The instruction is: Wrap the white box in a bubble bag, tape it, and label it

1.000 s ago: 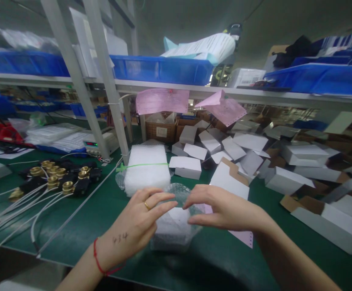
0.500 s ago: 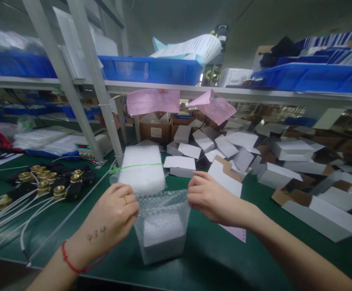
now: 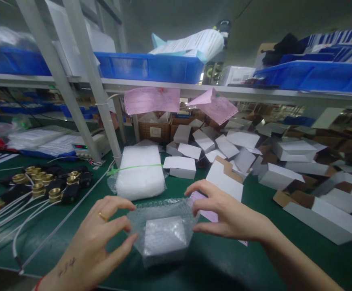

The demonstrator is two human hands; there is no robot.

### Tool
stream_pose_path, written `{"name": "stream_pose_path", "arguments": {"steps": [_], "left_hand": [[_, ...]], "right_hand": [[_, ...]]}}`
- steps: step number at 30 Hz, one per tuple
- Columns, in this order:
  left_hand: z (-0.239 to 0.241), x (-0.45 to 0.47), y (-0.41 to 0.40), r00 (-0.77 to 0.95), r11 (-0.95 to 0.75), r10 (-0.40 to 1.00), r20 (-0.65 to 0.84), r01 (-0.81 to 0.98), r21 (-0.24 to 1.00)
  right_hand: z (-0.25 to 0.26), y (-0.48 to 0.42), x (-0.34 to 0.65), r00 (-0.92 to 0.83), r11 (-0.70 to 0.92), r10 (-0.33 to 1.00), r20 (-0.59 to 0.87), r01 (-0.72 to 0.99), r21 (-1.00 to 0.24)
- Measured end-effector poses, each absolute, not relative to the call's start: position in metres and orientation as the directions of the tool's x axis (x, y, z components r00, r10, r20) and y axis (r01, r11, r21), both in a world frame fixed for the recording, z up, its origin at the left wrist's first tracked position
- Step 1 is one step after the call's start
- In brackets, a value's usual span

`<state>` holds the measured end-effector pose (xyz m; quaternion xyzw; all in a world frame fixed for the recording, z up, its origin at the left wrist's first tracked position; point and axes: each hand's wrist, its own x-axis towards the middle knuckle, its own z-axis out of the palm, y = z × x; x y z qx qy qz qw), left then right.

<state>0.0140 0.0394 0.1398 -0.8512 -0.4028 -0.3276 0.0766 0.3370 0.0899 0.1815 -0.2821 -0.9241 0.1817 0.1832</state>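
In front of me on the green table stands a small white box (image 3: 165, 238) inside a clear bubble wrap bag (image 3: 160, 208). The bag's mouth faces up and sags open above the box. At the bag's left side is my left hand (image 3: 103, 234), its fingers spread apart and the tips close to the plastic. My right hand (image 3: 218, 210) curves around the bag's right edge with fingers and thumb apart; whether its tips touch the film is hard to tell. Behind the bag lies a stack of bubble wrap bags (image 3: 140, 171) tied with a green strap.
Many white cartons (image 3: 203, 141) are heaped at the back and right. Brass valves (image 3: 39, 188) with white cables lie at the left. A shelf with blue bins (image 3: 148, 68) spans overhead, pink sheets (image 3: 151, 101) hanging from it. A metal post (image 3: 98, 97) rises at left.
Both hands have loosened from the bag's rim, fingers now spread. The left hand has moved down and left. The bag's top has dropped lower over the box.
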Motion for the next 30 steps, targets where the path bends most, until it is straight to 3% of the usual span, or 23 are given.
{"name": "stream_pose_path", "arguments": {"steps": [5, 8, 11, 17, 20, 25, 30], "left_hand": [[0.126, 0.011, 0.051, 0.368, -0.623, 0.714, 0.595, 0.722, 0.302], [0.123, 0.016, 0.056, 0.355, -0.680, 0.692, 0.629, 0.614, 0.401], [0.123, 0.021, 0.057, 0.232, -0.641, 0.721, 0.653, 0.580, 0.502], [0.112, 0.029, 0.056, 0.031, -0.466, 0.863, 0.503, 0.429, 0.774], [0.108, 0.032, 0.056, -0.022, -0.440, 0.872, 0.488, 0.401, 0.804], [0.116, 0.030, 0.055, -0.006, -0.468, 0.846, 0.533, 0.471, 0.748], [0.120, 0.017, 0.054, -0.115, -0.430, 0.859, 0.499, 0.367, 0.825]], "right_hand": [[0.165, 0.101, 0.332, -0.722, 0.630, 0.681, 0.124, 0.492, -0.600], [0.154, 0.105, 0.330, -0.701, 0.607, 0.690, 0.179, 0.427, -0.670], [0.147, 0.103, 0.328, -0.659, 0.586, 0.714, 0.236, 0.379, -0.716], [0.122, 0.095, 0.319, -0.468, 0.379, 0.840, 0.274, 0.145, -0.914], [0.111, 0.096, 0.321, -0.428, 0.392, 0.842, 0.329, 0.064, -0.918], [0.126, 0.094, 0.335, -0.481, 0.594, 0.755, 0.445, 0.215, -0.775], [0.134, 0.095, 0.345, -0.374, 0.499, 0.820, 0.433, 0.097, -0.861]]}}
